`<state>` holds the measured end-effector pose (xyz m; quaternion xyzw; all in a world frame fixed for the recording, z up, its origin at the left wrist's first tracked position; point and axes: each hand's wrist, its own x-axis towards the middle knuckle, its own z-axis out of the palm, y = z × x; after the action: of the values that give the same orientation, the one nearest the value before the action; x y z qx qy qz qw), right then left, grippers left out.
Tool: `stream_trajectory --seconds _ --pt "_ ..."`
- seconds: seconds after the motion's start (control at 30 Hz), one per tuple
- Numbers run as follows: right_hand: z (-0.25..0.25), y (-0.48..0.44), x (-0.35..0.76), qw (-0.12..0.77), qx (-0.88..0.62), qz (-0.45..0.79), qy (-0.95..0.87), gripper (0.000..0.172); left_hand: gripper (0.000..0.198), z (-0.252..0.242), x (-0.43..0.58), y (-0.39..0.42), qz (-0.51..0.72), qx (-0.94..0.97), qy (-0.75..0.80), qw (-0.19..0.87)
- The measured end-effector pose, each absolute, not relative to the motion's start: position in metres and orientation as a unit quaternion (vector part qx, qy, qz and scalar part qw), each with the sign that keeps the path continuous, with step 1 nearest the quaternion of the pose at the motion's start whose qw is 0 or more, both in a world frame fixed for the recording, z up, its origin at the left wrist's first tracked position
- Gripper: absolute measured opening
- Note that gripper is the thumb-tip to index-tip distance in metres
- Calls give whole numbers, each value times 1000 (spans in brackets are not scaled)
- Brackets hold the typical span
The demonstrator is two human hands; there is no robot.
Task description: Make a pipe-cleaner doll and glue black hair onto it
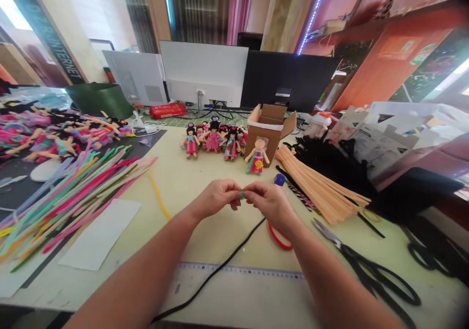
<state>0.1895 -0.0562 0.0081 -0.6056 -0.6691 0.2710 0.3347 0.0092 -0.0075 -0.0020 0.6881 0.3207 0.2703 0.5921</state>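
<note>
Around you, the room shows a pink wall (pixel 350 4). Below spreads a pale yellow-green worktop (pixel 205 246). Beyond it at left, a long, dark slanting panel (pixel 54 38) reads "INTERNET"; ahead stand two white flat monitors (pixel 205 65) and a black flat monitor (pixel 289 77). Near you lies a pale measuring strip (pixel 242 271), its figures too small to read; farther off stands an open brown cardboard box (pixel 271 146). Above the worktop, your left hand (pixel 220 195) and right hand (pixel 270 201) pinch a tiny teal-green piece (pixel 242 195), fingers (pixel 255 189) nearly closed.
</note>
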Motion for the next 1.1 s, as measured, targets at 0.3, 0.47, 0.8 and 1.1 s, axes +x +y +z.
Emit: stream_trajectory --seconds 0.3,0.47,0.8,1.1 --pt "2 -62 188 281 -573 122 -760 16 16 0 15 -14 208 804 381 407" --pt "-6 -60 189 262 -567 82 -777 15 16 -7 17 -12 196 848 365 330" --pt "-1 -61 188 340 -583 122 -728 10 17 -6 17 -11 237 738 393 496" --pt "-5 -58 188 373 -606 233 -663 9 20 -9 17 -7 268 648 353 619"
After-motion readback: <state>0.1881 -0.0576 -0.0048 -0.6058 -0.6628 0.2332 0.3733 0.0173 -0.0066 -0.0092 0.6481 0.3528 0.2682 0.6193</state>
